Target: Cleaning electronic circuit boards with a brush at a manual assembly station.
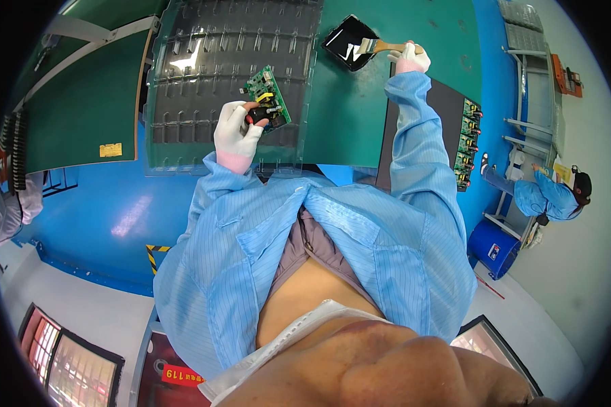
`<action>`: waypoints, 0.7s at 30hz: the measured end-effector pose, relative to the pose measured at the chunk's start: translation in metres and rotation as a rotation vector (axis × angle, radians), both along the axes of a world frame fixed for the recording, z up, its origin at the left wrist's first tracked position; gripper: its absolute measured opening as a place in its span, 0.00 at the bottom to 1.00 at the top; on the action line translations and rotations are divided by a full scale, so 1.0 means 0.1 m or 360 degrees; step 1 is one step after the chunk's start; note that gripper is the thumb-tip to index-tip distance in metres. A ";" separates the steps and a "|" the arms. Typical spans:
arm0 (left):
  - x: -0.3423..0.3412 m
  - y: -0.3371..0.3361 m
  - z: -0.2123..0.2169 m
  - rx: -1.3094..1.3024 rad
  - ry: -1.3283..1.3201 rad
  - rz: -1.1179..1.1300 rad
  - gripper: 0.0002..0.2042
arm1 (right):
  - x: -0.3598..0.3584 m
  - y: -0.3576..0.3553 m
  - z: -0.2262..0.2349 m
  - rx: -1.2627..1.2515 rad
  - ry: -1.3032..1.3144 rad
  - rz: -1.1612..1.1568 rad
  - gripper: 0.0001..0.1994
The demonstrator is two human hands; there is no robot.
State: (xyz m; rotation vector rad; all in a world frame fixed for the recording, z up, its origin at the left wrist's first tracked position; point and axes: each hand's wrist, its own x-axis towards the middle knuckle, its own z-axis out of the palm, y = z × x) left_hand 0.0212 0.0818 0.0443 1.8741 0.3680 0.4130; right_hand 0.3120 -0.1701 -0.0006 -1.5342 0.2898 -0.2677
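Note:
My left hand [237,132], in a white glove with bare fingertips, grips a green circuit board [275,97] by a black part near its lower edge. The board is tilted and carries a yellow component and several dark ones. Under it lies a clear plastic tray [204,108] with rows of slots. My right hand [411,60], gloved too, is closed round the wooden handle of a flat paintbrush [380,47]. The bristles reach over the right side of a black square dish [341,34]; whether they touch what is in it, I cannot tell.
Several circuit boards [467,146] stand in a row along a dark panel [414,129] on the right of the green bench [346,129]. Another green table [81,102] is at the left. Farther right are a person in blue [553,195], a metal rack [526,122] and a blue drum [493,249].

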 end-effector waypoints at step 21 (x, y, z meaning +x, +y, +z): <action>0.16 0.05 0.12 0.0031 -0.0178 0.0029 0.17 | -0.26 0.07 -0.35 -0.0125 -0.0273 0.0314 0.14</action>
